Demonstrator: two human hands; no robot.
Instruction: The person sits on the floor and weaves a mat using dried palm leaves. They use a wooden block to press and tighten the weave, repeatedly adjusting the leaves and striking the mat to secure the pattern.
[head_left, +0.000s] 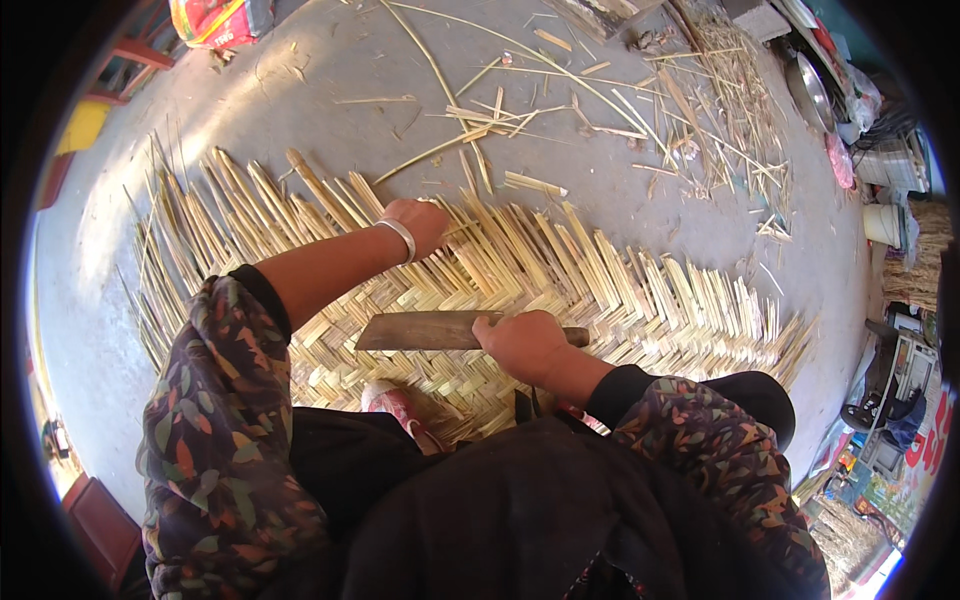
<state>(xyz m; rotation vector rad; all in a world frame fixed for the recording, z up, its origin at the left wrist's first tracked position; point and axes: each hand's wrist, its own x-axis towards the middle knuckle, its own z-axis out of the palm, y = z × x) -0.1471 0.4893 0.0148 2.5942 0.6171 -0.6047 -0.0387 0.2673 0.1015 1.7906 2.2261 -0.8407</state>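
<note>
A: Nearest, the right hand [522, 343] is clenched round the handle of a cleaver [420, 330], its blade lying flat across the mat [600, 290], just beyond the person's foot [395, 405].

B: So a slip could send the edge toward that foot?

A: Likely. Farther out, the left hand [418, 222] presses down on the mat's loose strips [300, 200], fingers curled over them; sharp ends could cut the fingers.

B: And the scraps [600, 110] on the floor [300, 90]?

A: Splinters underfoot.
</note>
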